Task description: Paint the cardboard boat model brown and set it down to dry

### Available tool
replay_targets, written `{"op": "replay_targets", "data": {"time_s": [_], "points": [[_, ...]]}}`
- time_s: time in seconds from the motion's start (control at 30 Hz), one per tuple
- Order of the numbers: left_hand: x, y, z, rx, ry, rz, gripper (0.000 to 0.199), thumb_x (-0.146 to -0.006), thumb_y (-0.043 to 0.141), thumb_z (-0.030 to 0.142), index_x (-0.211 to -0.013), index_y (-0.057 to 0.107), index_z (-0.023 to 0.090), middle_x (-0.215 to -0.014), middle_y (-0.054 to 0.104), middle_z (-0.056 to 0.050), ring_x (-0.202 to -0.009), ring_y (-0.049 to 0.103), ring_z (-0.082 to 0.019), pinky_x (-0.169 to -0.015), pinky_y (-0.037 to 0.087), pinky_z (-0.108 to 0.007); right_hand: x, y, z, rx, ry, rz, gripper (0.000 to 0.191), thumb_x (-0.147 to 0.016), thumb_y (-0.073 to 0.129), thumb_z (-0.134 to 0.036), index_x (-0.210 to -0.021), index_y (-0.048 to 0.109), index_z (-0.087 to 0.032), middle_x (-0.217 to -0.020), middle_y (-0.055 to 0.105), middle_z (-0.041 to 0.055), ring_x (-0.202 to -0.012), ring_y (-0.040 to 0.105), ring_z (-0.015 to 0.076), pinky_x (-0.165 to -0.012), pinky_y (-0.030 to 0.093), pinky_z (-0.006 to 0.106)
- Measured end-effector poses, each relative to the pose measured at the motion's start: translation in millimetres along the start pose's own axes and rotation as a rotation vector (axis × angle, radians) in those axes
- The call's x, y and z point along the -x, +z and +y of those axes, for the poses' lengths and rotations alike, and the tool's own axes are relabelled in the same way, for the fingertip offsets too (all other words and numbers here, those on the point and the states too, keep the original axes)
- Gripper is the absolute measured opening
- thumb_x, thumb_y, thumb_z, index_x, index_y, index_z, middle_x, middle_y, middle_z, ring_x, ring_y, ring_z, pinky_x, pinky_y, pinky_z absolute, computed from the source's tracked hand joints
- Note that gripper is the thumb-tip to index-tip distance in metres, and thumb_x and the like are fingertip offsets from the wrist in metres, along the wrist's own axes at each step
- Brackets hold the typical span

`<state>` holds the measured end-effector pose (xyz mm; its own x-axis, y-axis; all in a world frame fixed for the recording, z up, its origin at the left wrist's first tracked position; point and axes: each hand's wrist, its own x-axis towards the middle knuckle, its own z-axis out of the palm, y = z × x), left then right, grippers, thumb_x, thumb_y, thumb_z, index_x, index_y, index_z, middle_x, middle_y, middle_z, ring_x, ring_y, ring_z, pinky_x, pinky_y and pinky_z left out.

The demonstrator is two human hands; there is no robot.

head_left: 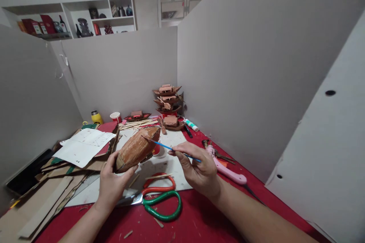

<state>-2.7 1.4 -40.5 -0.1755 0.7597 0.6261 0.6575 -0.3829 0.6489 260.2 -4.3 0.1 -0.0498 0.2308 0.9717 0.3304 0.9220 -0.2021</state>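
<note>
- At the left of the frame, flat pieces of brown cardboard (37, 205) lie piled, with a creased white paper sheet (85, 146) on top, probably set aside there to leave the middle free for handwork.
- Left of centre, the person's left hand (112, 182) supports the near end of a reddish-brown, boat-shaped wooden hull (136, 150). The hull is raised above the table and tilted, its pointed end towards the upper right, apparently to present its broad rounded side to the other hand. Thumb and fingers are spread around the lower end and clamped on it, leaving most of the surface uncovered.
- Below centre, large scissors (138, 198) with one orange-red and one green handle loop lie flat, touched by neither hand.
- Near the centre, a thin blue-handled paintbrush (164, 145) slants up and left; its dark tip appears to touch the hull's side.
- Right of centre, the person's right hand (201, 169) pinches the handle between thumb and fingers, which are closed together on it, well back from the tip, likely for light control.
- Further right, a pink-handled tool (232, 174) lies on the red table covering (199, 212), beside the grey partition.
</note>
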Motion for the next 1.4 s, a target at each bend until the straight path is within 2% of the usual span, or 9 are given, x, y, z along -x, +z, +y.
{"op": "replay_targets", "data": {"time_s": [0.17, 0.33, 0.47, 0.53, 0.7, 0.87, 1.07, 1.23, 1.4], "points": [[0.4, -0.7, 1.9, -0.008, 0.024, 0.004, 0.059, -0.068, 0.077, 0.050, -0.116, 0.061, 0.019, -0.107, 0.072, -0.009, -0.096, 0.069, -0.027, -0.085, 0.054, -0.038, -1.1, -0.7, 0.2, 0.096, 0.085, 0.102, 0.012, -0.094, 0.059, -0.015, -0.102, 0.065, -0.022, -0.081, 0.075, 0.0033, -0.068, 0.073, 0.0167, -0.064, 0.060, 0.029], [0.8, -0.7, 2.7, 0.007, 0.026, 0.002, 0.058, -0.069, 0.077, 0.048, -0.116, 0.060, 0.020, -0.108, 0.072, -0.009, -0.096, 0.069, -0.027, -0.085, 0.054, -0.037, 0.1, -1.2, -0.1, 0.050, 0.005, 0.010, 0.016, -0.093, 0.059, -0.014, -0.105, 0.065, -0.023, -0.080, 0.075, 0.0037, -0.069, 0.072, 0.0176, -0.064, 0.060, 0.030], [0.5, -0.5, 2.0, 0.016, 0.010, 0.002, 0.059, -0.069, 0.077, 0.049, -0.117, 0.060, 0.020, -0.110, 0.072, -0.010, -0.100, 0.068, -0.028, -0.088, 0.053, -0.039, -0.4, -1.9, 0.2, 0.105, 0.098, 0.115, 0.011, -0.092, 0.061, -0.015, -0.100, 0.065, -0.022, -0.080, 0.074, 0.0033, -0.067, 0.072, 0.0170, -0.064, 0.060, 0.029], [0.0, -0.9, 2.3, 0.020, -0.006, 0.000, 0.060, -0.069, 0.077, 0.050, -0.117, 0.060, 0.019, -0.110, 0.072, -0.010, -0.100, 0.068, -0.029, -0.088, 0.053, -0.040, -1.4, -2.0, -2.0, 0.084, 0.084, 0.086, 0.012, -0.093, 0.060, -0.014, -0.100, 0.065, -0.022, -0.078, 0.074, 0.0030, -0.066, 0.072, 0.0167, -0.063, 0.059, 0.029], [-2.0, -2.9, 6.0, 0.020, -0.049, 0.005, 0.060, -0.068, 0.076, 0.053, -0.114, 0.061, 0.017, -0.105, 0.072, -0.011, -0.096, 0.069, -0.029, -0.085, 0.054, -0.040, -3.4, -1.8, -7.6, -0.036, -0.083, -0.084, 0.016, -0.094, 0.054, -0.013, -0.106, 0.063, -0.021, -0.079, 0.074, 0.0057, -0.068, 0.071, 0.0178, -0.061, 0.058, 0.030], [-4.1, -4.6, 9.4, 0.027, -0.073, 0.021, 0.058, -0.066, 0.076, 0.052, -0.110, 0.063, 0.017, -0.103, 0.073, -0.010, -0.095, 0.069, -0.030, -0.083, 0.054, -0.040, -1.4, -2.9, -3.4, 0.035, 0.028, -0.007, 0.015, -0.094, 0.057, -0.012, -0.101, 0.064, -0.023, -0.077, 0.072, 0.0027, -0.067, 0.070, 0.0161, -0.062, 0.057, 0.028], [-5.4, -5.2, 14.0, 0.082, -0.129, 0.012, 0.057, -0.066, 0.076, 0.052, -0.109, 0.064, 0.018, -0.100, 0.074, -0.009, -0.091, 0.069, -0.028, -0.079, 0.055, -0.037, -1.1, -0.5, -6.9, -0.027, -0.024, -0.094, 0.013, -0.095, 0.054, -0.014, -0.100, 0.065, -0.021, -0.076, 0.073, 0.0050, -0.065, 0.070, 0.0171, -0.059, 0.057, 0.029], [-5.9, -6.3, 18.0, 0.074, -0.131, 0.016, 0.055, -0.065, 0.076, 0.051, -0.107, 0.065, 0.018, -0.098, 0.074, -0.008, -0.090, 0.070, -0.028, -0.079, 0.055, -0.037, -0.4, -1.0, -4.7, 0.023, 0.049, 0.017, 0.014, -0.094, 0.057, -0.014, -0.100, 0.065, -0.023, -0.077, 0.073, 0.0029, -0.065, 0.071, 0.0165, -0.060, 0.058, 0.028], [-6.8, -6.3, 20.4, 0.098, -0.145, 0.019, 0.055, -0.064, 0.076, 0.051, -0.106, 0.065, 0.017, -0.096, 0.075, -0.008, -0.088, 0.070, -0.028, -0.079, 0.056, -0.037, -0.1, -0.4, -5.6, -0.036, -0.009, -0.076, 0.014, -0.094, 0.056, -0.013, -0.101, 0.065, -0.021, -0.076, 0.073, 0.0043, -0.065, 0.070, 0.0172, -0.060, 0.057, 0.029]]}}
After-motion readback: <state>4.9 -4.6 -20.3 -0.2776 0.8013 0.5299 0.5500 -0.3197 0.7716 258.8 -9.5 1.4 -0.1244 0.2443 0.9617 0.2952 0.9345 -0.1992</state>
